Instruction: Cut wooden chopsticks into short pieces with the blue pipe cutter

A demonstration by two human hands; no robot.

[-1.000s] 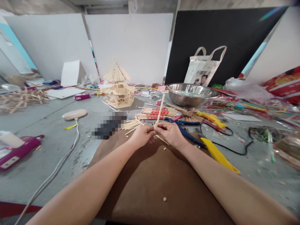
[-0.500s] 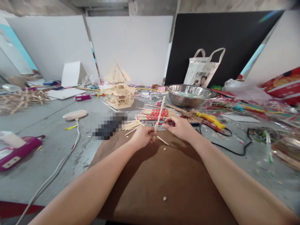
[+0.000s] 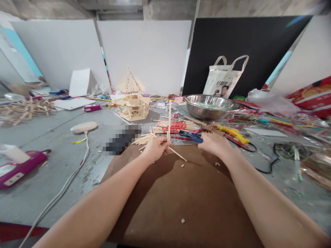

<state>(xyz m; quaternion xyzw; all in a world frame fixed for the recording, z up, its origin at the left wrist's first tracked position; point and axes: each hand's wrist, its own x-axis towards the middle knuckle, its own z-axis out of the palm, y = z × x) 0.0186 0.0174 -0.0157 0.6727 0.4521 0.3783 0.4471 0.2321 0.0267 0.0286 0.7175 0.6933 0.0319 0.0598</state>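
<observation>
My left hand is closed round a wooden stick and holds it nearly upright above the far edge of a brown board. A second thin stick slants down to the right from under that hand. To the right, my right hand lies knuckles up on the blue handles of a pair of pliers, fingers curled over them. Behind both hands lies a pile of chopsticks in red wrappers.
A small pavilion built of sticks stands at the back centre. A steel bowl and a white tote bag are behind right. A yellow-handled tool, black cable, white cable and pink stapler lie around.
My right hand let go of the stick, moved right and came down on the blue pliers. My left hand tilted the stick from leaning right to nearly upright.
</observation>
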